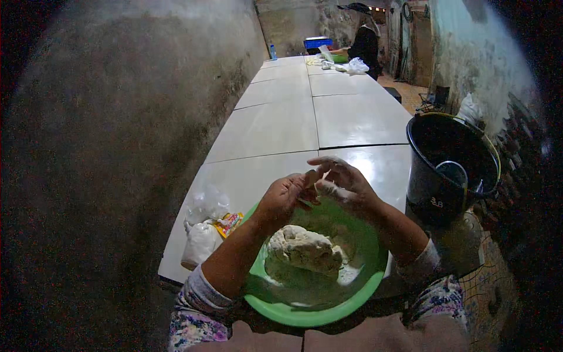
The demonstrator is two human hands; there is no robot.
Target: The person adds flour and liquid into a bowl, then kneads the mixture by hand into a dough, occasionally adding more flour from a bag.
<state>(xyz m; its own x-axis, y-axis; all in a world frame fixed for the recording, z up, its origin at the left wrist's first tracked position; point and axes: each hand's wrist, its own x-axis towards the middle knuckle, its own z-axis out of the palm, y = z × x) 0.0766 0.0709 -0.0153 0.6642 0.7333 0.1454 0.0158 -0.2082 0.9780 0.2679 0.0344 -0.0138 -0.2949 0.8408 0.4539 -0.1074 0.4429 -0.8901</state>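
Note:
A rough, pale lump of dough (305,249) lies in a green basin (319,317), with loose white flour beside it. Above the basin's far side, my two hands meet. My left hand (288,195) is closed, its thumb and fingers pinched together next to the right fingers; whatever is between them is too small to make out. Dough or flour whitens the thumb and fingers of my right hand (343,180), which are curved and apart, with nothing plainly held. Both hands are clear of the dough lump.
Left of the basin are a tied bag of white powder (199,243), a clear plastic bag (209,202) and a yellow-red packet (229,223). A black bucket (437,193) stands at the right. At the far end of the long white table (270,126), a person (365,50) works near plastic bags.

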